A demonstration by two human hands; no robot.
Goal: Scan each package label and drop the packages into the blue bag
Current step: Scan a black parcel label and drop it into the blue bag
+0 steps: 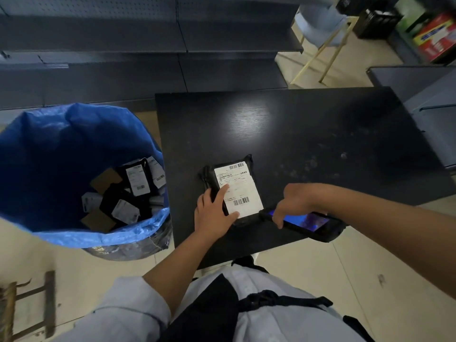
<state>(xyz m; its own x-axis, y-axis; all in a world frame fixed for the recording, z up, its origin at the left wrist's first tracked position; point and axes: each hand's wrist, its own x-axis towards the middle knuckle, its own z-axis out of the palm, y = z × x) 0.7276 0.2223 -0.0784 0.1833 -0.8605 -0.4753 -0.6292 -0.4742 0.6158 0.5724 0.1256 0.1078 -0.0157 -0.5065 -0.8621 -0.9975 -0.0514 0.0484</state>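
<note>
A black package with a white barcode label lies on the black table near its front edge. My left hand grips the package's near left corner, with the thumb and forefinger lying on the label. My right hand holds a black handheld scanner with a lit blue screen, just right of the package's near end. The blue bag stands open on the floor left of the table and holds several labelled packages.
Dark metal shelving runs along the back. A pale wooden stool frame stands behind the table's far right corner, with crates and a red box beyond it. A wooden frame sits on the floor at bottom left.
</note>
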